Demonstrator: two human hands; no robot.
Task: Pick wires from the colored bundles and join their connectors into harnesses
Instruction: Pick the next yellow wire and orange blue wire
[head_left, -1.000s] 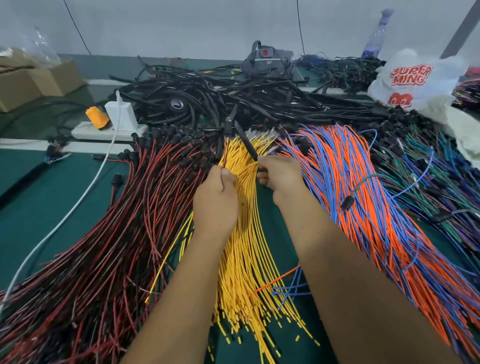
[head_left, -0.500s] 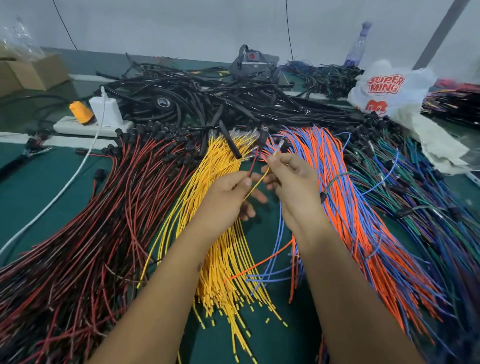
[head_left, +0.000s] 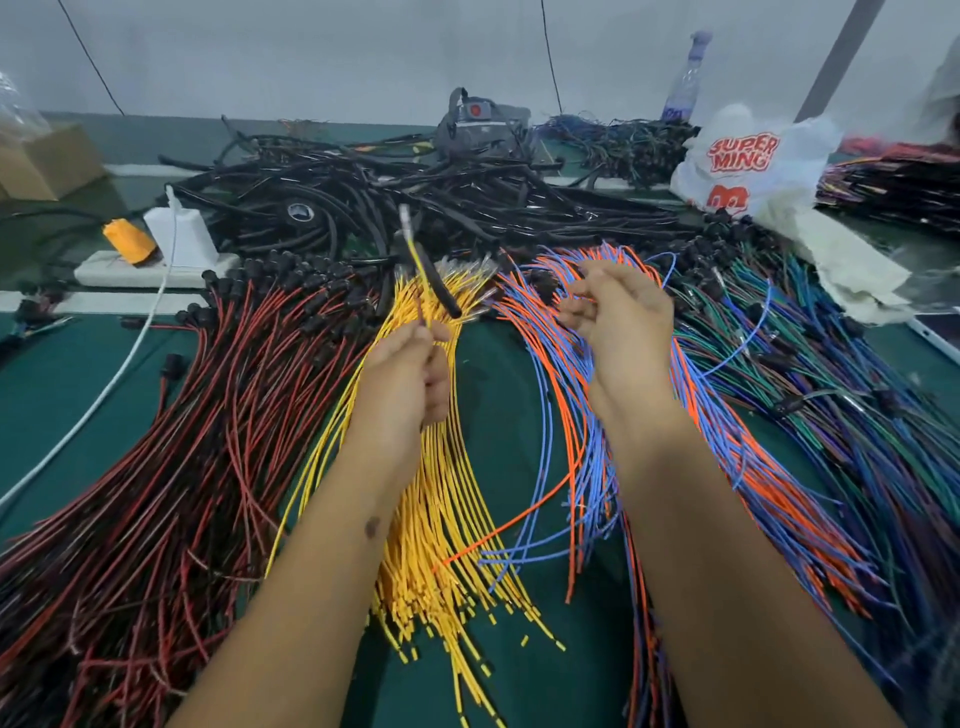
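My left hand (head_left: 410, 374) hovers over the yellow wire bundle (head_left: 441, 519) and pinches a single yellow wire (head_left: 415, 260) that stands up, its metal terminal at the top. My right hand (head_left: 618, 322) is over the orange and blue bundle (head_left: 727, 441), fingers curled and pinching thin orange and blue wires near their connector ends. A red and black bundle (head_left: 182, 441) fans out on the left. A green, blue and purple bundle (head_left: 857, 389) lies at the right.
A heap of black cables (head_left: 389, 197) fills the back of the green table (head_left: 52, 405). A white power strip (head_left: 140, 267) with a white charger and orange plug sits back left, a white plastic bag (head_left: 748, 161) back right, a cardboard box (head_left: 47, 161) far left.
My hands have moved apart. The left hand has lifted one yellow wire upright out of its bundle; the right hand has shifted right onto the orange and blue wires.
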